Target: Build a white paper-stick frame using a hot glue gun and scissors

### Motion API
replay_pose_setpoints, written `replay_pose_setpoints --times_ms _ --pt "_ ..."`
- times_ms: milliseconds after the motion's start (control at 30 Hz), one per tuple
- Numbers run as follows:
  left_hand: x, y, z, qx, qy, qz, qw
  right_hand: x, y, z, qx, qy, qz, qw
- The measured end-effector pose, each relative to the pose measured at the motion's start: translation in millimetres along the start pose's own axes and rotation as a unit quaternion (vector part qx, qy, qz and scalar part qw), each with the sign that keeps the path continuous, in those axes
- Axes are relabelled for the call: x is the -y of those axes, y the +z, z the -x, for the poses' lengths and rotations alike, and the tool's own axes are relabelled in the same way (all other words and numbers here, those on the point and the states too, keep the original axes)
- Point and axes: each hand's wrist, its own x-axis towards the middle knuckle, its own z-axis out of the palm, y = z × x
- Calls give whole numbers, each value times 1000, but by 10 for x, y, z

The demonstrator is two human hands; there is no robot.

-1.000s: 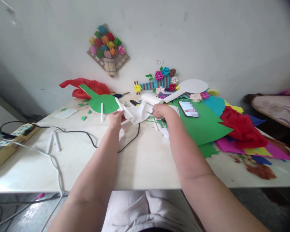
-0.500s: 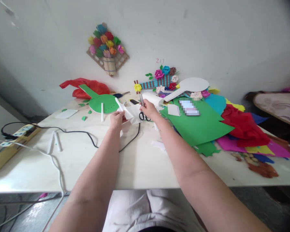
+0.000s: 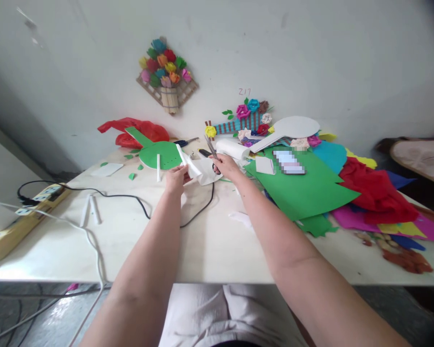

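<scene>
My left hand (image 3: 177, 179) is closed on a piece of white paper (image 3: 190, 166), partly folded or rolled, at the middle of the table. Just to its right, my right hand (image 3: 227, 167) grips a pair of scissors (image 3: 210, 147). The metal blades point up and away from me, and one dark handle loop shows below the fingers. Behind my hands lies a white roll (image 3: 232, 149). A green round paddle shape (image 3: 155, 155) with dots rests beyond my left hand, and a white strip (image 3: 158, 167) lies across its near edge.
Green sheets (image 3: 304, 193) with a phone (image 3: 289, 162) on top spread at the right, beside red crumpled material (image 3: 378, 190). A black cable (image 3: 202, 207) runs under my arms to a power strip (image 3: 50, 195) at the left. Paper flowers (image 3: 242, 112) stand by the wall.
My right hand has turned the scissors so the blades now show, pointing up and away, and one handle loop sits by the fingers. My left hand keeps the paper; the view has shifted slightly.
</scene>
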Motion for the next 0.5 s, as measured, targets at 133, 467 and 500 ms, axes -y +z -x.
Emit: replay_pose_setpoints --times_ms 133,467,500 --pt "10 -43 -26 7 -9 21 1000 183 -10 24 46 11 -65 997" --pt "71 -75 -118 6 -18 34 999 566 264 215 5 32 -264 964" --pt "72 -77 -122 2 -17 35 999 569 333 177 -47 36 -260 964"
